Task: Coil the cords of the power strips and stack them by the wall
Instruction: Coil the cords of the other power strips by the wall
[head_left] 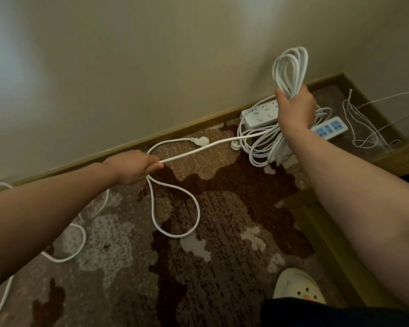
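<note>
Head: cord (213,143) taut L-R between hands, slightly upslope.

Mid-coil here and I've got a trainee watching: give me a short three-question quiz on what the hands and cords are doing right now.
1. True or false: the right hand grips a bundle of coiled cord raised above the floor.
2. What does the left hand hold? A) a plug B) a stretch of white cord running toward the right hand C) a power strip
3. Fill in: the white power strip lies on the carpet against the ____.

Key: 1 true; 2 B; 3 wall (its baseboard). The plug lies on the carpet, untouched.
</note>
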The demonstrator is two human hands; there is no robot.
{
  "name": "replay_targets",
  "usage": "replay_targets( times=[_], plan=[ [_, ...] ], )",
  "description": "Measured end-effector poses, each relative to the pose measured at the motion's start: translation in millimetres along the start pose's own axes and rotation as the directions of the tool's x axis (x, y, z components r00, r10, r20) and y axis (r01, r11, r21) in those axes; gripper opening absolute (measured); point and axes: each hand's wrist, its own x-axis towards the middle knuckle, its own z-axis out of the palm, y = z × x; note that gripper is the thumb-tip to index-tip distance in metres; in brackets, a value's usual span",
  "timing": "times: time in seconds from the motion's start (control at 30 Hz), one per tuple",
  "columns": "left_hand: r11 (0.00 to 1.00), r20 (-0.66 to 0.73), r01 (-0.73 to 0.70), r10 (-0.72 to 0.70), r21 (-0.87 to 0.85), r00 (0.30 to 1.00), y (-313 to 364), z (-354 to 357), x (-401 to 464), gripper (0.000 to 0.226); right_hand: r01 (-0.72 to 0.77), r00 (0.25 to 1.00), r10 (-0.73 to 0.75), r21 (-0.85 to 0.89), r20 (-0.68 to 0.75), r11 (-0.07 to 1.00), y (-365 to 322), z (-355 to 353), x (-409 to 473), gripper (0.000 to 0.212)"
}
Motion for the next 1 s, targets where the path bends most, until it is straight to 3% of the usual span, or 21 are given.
replay_targets(
  times=[0.13, 0.2, 0.27, 0.37, 0.5, 0.57, 0.7, 0.83, 1.0],
  plan=[
    [0.975, 0.207, -0.058, 0.012, 0.216, 0.978, 31.3, 5.2, -5.5, 0.033, -0.141, 0.985, 0.123, 0.155, 0.120, 0.978, -6.2, 1.6, 4.9, 0.031],
    [0.928, 0.346, -0.201, 0.085, 0.315, 0.934, 66.8, 12.0, 0.5, 0.036, -0.206, 0.956, 0.148, 0.220, 0.252, 0.953, -12.5, 5.9, 3.4, 0.028],
    [0.871, 0.394, -0.346, 0.199, 0.349, 0.897, 100.9, 14.6, 10.3, 0.038, -0.196, 0.921, 0.103, 0.219, 0.376, 0.956, -18.7, 11.2, -4.5, 0.025],
    [0.847, 0.303, -0.434, 0.345, 0.308, 0.888, 127.8, -2.4, 26.5, 0.035, -0.094, 0.874, -0.006, 0.180, 0.486, 0.979, -26.9, 18.1, -19.2, 0.021],
    [0.868, -0.031, -0.419, 0.442, 0.267, 0.897, 132.5, -26.0, 41.4, 0.033, -0.005, 0.800, -0.098, 0.171, 0.592, 0.985, -34.3, 22.4, -34.8, 0.020],
    [0.899, -0.175, -0.331, 0.389, 0.285, 0.905, 133.0, -30.7, 48.9, 0.037, -0.016, 0.776, -0.108, 0.192, 0.621, 0.981, -35.5, 23.1, -41.8, 0.021],
    [0.984, -0.307, -0.062, 0.112, 0.169, 0.945, 137.9, -40.1, 61.6, 0.043, -0.084, 0.709, -0.102, 0.227, 0.698, 0.970, -38.0, 22.2, -50.9, 0.021],
    [1.000, -0.393, 0.013, -0.007, 0.012, 0.919, 141.0, -51.8, 69.5, 0.038, -0.010, 0.641, -0.129, 0.177, 0.757, 0.984, -37.7, 22.5, -59.4, 0.029],
    [0.982, -0.360, 0.056, -0.120, -0.183, 0.925, 138.6, -59.5, 77.4, 0.032, 0.052, 0.627, -0.087, 0.070, 0.774, 0.996, -38.7, 22.1, -68.5, 0.032]
  ],
)
